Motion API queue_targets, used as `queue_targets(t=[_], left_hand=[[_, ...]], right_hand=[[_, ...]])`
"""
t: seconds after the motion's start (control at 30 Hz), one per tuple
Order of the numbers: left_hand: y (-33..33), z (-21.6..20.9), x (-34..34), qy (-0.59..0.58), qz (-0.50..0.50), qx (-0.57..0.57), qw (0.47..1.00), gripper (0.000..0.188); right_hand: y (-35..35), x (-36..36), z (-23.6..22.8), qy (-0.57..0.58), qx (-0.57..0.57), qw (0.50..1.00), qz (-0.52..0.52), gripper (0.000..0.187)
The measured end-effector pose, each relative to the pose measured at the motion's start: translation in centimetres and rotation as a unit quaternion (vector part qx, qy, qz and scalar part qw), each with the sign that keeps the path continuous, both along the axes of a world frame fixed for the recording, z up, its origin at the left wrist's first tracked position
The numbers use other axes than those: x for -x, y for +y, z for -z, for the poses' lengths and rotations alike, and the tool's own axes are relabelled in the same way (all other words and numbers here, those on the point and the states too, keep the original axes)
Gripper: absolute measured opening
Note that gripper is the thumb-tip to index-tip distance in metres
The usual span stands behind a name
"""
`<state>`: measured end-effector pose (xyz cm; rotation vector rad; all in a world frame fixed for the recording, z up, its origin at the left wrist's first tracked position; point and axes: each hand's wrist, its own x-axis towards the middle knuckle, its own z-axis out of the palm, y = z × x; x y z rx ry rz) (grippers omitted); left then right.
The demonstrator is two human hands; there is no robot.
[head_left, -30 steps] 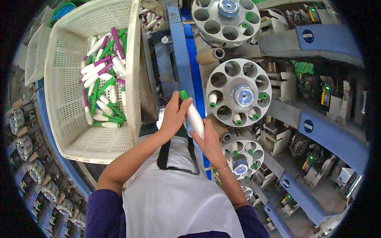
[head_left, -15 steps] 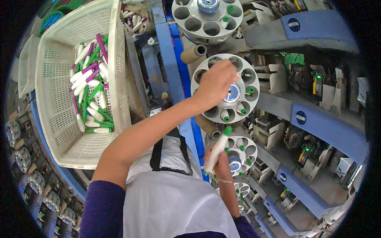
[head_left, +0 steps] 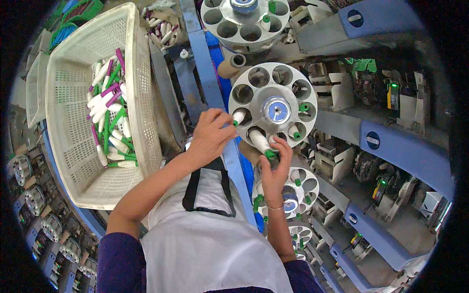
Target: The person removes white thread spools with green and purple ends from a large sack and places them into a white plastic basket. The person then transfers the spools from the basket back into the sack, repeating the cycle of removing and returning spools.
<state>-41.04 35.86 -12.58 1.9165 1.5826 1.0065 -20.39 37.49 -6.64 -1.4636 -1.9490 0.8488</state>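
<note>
My left hand [head_left: 213, 134] has its fingers bent together at the green tip of a white yarn bobbin [head_left: 239, 115], which leans in the left pocket of the round pocketed drum [head_left: 256, 101]. Another white yarn bobbin [head_left: 259, 140] slants in the drum's lower pocket, its green end towards me. The thumb and fingers of my right hand [head_left: 276, 171] close around that green end. More green-tipped bobbins [head_left: 293, 132] sit in pockets on the drum's right side. A blue and silver hub [head_left: 277, 111] marks its middle. Several upper pockets hold no bobbin.
On the left stands a white perforated crate [head_left: 139, 97] with many white bobbins on green or purple tubes. A blue rail [head_left: 198, 58] runs between crate and drums. Similar drums [head_left: 237, 41] lie above and below. Blue machine arms [head_left: 405, 149] reach across the right. A brown cardboard tube [head_left: 231, 66] lies beside the drum.
My left hand has drawn back from above the drum to its left edge. The right hand has risen, and its bobbin has gone from mid-air into the lower pocket.
</note>
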Motion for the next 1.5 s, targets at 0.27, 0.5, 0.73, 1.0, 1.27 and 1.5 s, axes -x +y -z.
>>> queue_targets(t=[0.27, 0.5, 0.73, 1.0, 1.27, 1.5], left_hand=[[-5.9, -10.4, -1.0, -0.252, 0.157, 0.001, 0.955, 0.013], [-1.2, -5.5, 1.9, -0.364, -0.088, 0.077, 0.924, 0.035], [-2.0, -0.3, -3.7, -0.161, 0.108, 0.126, 0.973, 0.017], [-0.4, -13.2, 2.8, -0.351, 0.014, -0.151, 0.924, 0.006], [-0.2, -5.4, -0.2, -0.321, -0.001, -0.079, 0.944, 0.046], [-2.7, -6.8, -1.8, -0.264, 0.166, 0.065, 0.948, 0.008]], right_hand=[[0.5, 2.6, -2.5, 0.036, 0.094, 0.942, -0.322, 0.068], [1.8, 0.8, -6.9, -0.028, 0.021, 0.986, -0.166, 0.017], [6.5, 1.7, -12.1, 0.282, -0.062, 0.953, -0.095, 0.023], [3.0, 3.9, -5.1, 0.002, 0.179, 0.965, -0.193, 0.034], [3.7, 1.6, -17.1, -0.001, -0.075, 0.993, -0.094, 0.034], [7.3, 6.9, -17.9, 0.007, -0.262, 0.957, 0.124, 0.016]])
